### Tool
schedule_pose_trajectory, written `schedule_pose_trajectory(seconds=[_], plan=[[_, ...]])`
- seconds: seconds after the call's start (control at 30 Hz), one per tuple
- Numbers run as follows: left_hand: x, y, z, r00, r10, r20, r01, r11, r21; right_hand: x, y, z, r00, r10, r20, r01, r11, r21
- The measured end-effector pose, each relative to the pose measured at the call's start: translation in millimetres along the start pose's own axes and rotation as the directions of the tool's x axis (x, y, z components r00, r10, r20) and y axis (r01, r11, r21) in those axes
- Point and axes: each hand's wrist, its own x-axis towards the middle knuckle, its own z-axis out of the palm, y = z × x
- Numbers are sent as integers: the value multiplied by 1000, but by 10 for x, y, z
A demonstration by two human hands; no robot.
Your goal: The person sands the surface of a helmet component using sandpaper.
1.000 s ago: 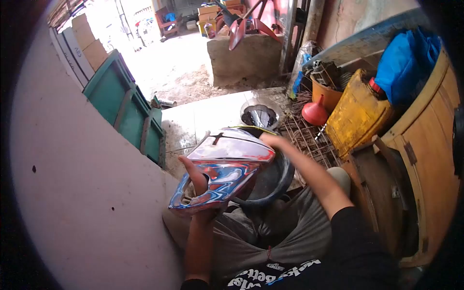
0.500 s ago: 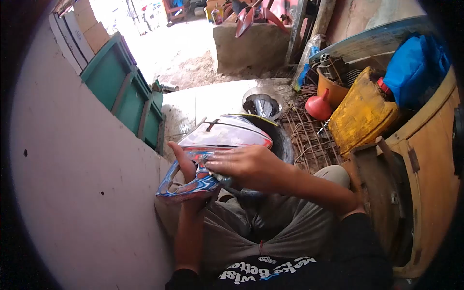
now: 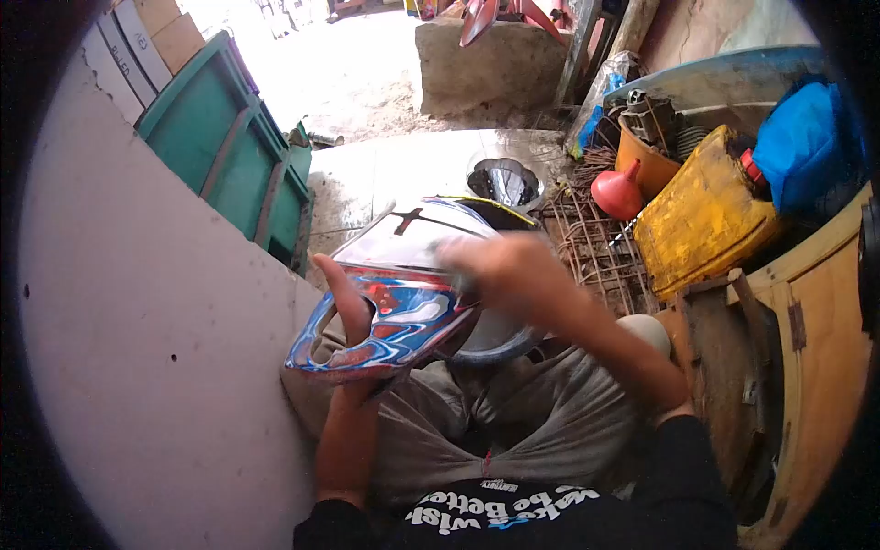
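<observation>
A molded panel (image 3: 403, 316), white on top with blue, white and red swirls below, is held over my lap. My left hand (image 3: 346, 302) grips it from underneath, with the thumb up through an opening in its left part. My right hand (image 3: 504, 266), smeared by motion, is at the panel's right side over the white surface. Its fingertips are blurred, and whatever may be under them cannot be made out. Behind the panel and partly hidden by it is a dark round basin (image 3: 500, 339).
Beyond the panel sits a scalloped bowl (image 3: 504, 183) with dark contents. At right are a red funnel (image 3: 617, 192), a metal grid (image 3: 596, 247), a yellow jerrycan (image 3: 701, 220) and a blue bag (image 3: 807, 142). A white wall (image 3: 165, 339) and green panel (image 3: 206, 137) stand at left.
My right hand went from the panel's far right edge across to its swirled middle, then back right and up onto the white part. My left hand keeps its hold. The view has shifted slightly.
</observation>
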Motion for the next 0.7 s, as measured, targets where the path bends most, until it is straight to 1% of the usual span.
schedule_pose_trajectory(seconds=[0.03, 0.07, 0.13, 0.17, 0.2, 0.23, 0.3, 0.33, 0.37, 0.43, 0.47, 0.5, 0.57, 0.6, 0.63, 0.67, 0.7], plan=[[-9, 0, -6, 1000, 21, 1, -21, 998, 56, -63, -166, 65, 990, -129, -60, 131, 991, 33], [-13, 3, 29, 999, 18, 46, -20, 999, 44, -87, -370, 64, 953, -240, -184, 262, 959, 107], [-35, -15, 9, 1000, -25, 17, 26, 997, -70, -26, -118, 74, 995, -30, -94, 32, 999, 16], [-28, -25, 14, 1000, -11, 8, 11, 998, -61, 33, 62, 23, 995, 78, -55, -81, 996, -43], [-23, -38, 16, 1000, 3, -1, -3, 999, -51, 94, 236, -69, 966, 244, 87, -241, 969, -47], [-15, -51, 18, 1000, 17, -11, -18, 999, -42, 153, 305, -73, 952, 285, 112, -279, 958, -65], [66, -88, -49, 992, 58, -108, -57, 998, 11, 101, 46, 23, 977, 200, 68, -205, 976, 69], [141, -230, -362, 999, 38, -6, -38, 994, -102, 75, -101, 97, 994, -23, -109, 47, 974, 221], [145, -245, -379, 999, 39, 0, -39, 994, -103, 65, -192, 202, 967, -176, -183, 207, 964, 167], [146, -209, -376, 999, 49, 15, -47, 994, -98, 106, -102, 200, 978, -141, -151, 162, 977, 138], [119, -198, -307, 998, 56, -26, -57, 997, -59, 181, 60, 133, 998, 58, 13, -59, 997, 51], [79, -180, -227, 996, 70, -60, -69, 997, 21, 224, 182, 70, 950, 267, 160, -259, 963, -72], [32, -198, -107, 988, 100, -116, -79, 982, 171, 125, 67, 95, 988, 147, 39, -147, 989, 18], [48, -236, -172, 991, 124, -46, -113, 976, 187, 81, -7, 126, 997, 79, -28, -77, 996, 50], [51, -227, -195, 994, 104, -41, -95, 977, 192, 47, -92, 159, 996, 10, -89, -3, 996, 86], [31, -196, -225, 996, 78, -39, -69, 976, 205, 20, -220, 162, 963, -165, -215, 186, 979, 81], [25, -176, -178, 997, 69, -43, -60, 981, 182, 26, -224, 227, 939, -188, -287, 222, 971, 92]])
